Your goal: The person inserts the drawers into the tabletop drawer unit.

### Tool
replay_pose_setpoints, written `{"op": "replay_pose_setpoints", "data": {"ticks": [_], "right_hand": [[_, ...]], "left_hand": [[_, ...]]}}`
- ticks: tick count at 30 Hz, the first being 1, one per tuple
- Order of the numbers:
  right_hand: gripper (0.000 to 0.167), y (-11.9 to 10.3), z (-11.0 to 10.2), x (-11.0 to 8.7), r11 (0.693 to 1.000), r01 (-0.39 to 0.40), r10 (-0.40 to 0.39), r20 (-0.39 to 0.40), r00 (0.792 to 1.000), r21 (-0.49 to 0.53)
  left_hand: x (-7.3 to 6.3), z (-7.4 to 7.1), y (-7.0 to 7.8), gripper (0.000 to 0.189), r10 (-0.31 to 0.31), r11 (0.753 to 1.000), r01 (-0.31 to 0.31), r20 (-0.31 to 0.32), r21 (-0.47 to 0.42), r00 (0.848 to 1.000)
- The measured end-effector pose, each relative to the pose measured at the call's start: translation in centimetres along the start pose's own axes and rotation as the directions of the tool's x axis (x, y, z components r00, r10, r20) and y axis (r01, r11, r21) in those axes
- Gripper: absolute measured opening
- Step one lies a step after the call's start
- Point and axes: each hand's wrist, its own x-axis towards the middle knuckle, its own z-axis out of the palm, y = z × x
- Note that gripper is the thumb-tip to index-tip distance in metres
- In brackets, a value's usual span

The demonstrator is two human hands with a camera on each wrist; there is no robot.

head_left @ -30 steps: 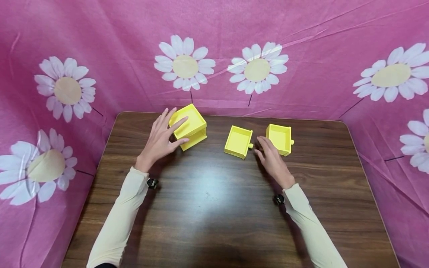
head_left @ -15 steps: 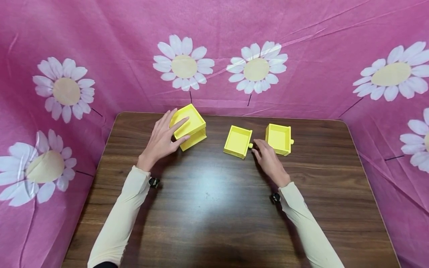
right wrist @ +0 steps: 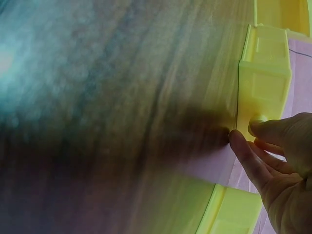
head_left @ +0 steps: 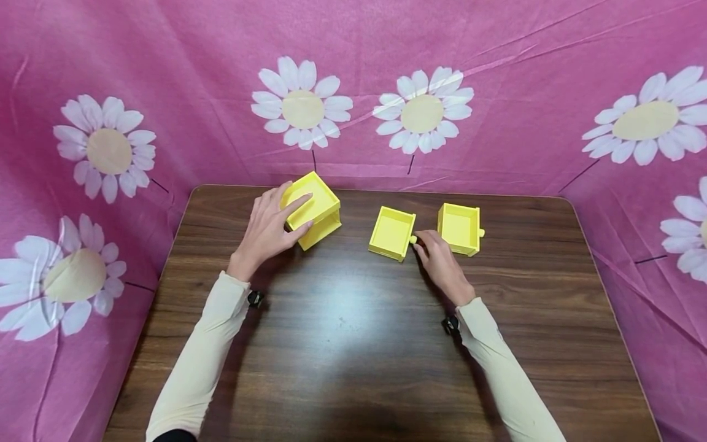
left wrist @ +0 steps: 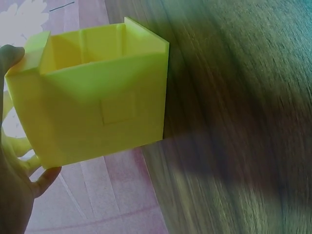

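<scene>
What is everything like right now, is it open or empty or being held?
Yellow box: held, one side open, no drawer seen inside
Middle drawer: out of the box, open-topped, empty
Right drawer: out of the box, open-topped, empty
Left grip: holding the box
Right grip: fingers pinched at the middle drawer's knob
Table: flat, shiny in the middle
Pink cloth: hanging, creased

Both arms (head_left: 200,368) outstretched, left fingers (head_left: 296,205) spread, right fingers (right wrist: 277,130) slightly bent and parted.

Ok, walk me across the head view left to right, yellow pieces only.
Box → left drawer → right drawer.
</scene>
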Motion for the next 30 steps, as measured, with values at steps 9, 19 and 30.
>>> {"op": "replay_pose_setpoints", "data": {"ticks": [9, 19, 30], "right_hand": [[0.027, 0.1, -0.1, 0.3, 0.999, 0.044, -0.044, -0.027, 0.999, 0.012], [0.027, -0.1, 0.4, 0.5, 0.999, 0.049, -0.049, -0.01, 0.999, 0.018], [0.028, 0.1, 0.0, 0.8, 0.999, 0.028, -0.028, 0.016, 0.999, 0.02]], "left_hand": [[0.6, 0.6, 0.7, 0.055, -0.015, 1.0, 0.015, -0.036, -0.006, 0.999], [0.2, 0.5, 1.1, 0.057, -0.055, 0.998, 0.056, -0.046, 0.018, 0.997], [0.3, 1.0, 2.0, 0.059, -0.098, 0.994, 0.101, -0.076, 0.045, 0.992]]}}
